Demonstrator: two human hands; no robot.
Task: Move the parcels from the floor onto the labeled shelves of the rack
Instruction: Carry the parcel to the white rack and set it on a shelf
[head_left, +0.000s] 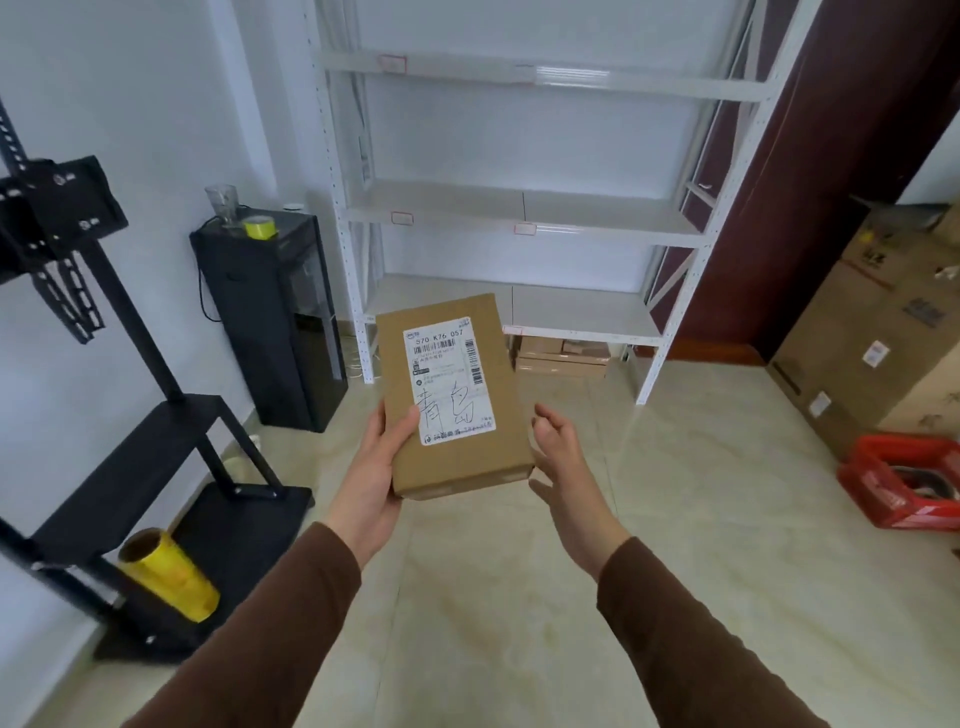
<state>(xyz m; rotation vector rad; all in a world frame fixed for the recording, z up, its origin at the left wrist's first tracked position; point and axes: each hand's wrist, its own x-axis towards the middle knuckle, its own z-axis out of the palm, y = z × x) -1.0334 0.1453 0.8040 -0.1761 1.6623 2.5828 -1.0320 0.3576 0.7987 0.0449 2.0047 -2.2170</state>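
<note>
Now | left grip (375, 467) holds parcel (452, 395) | right grip (558, 447) wide, beside it

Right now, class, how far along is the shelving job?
Done: nothing visible; the white rack's shelves are bare. In hand: the left hand grips one labelled cardboard parcel; the right hand is open beside it. Left: shelving it, plus the flat boxes on the floor under the rack.

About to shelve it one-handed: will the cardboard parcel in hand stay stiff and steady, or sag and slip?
The cardboard parcel looks stiff: its edges stay straight though only the left hand grips it. Probably light, since one hand holds its near end. The right hand is open beside it, ready if the smooth cardboard slips.
</note>
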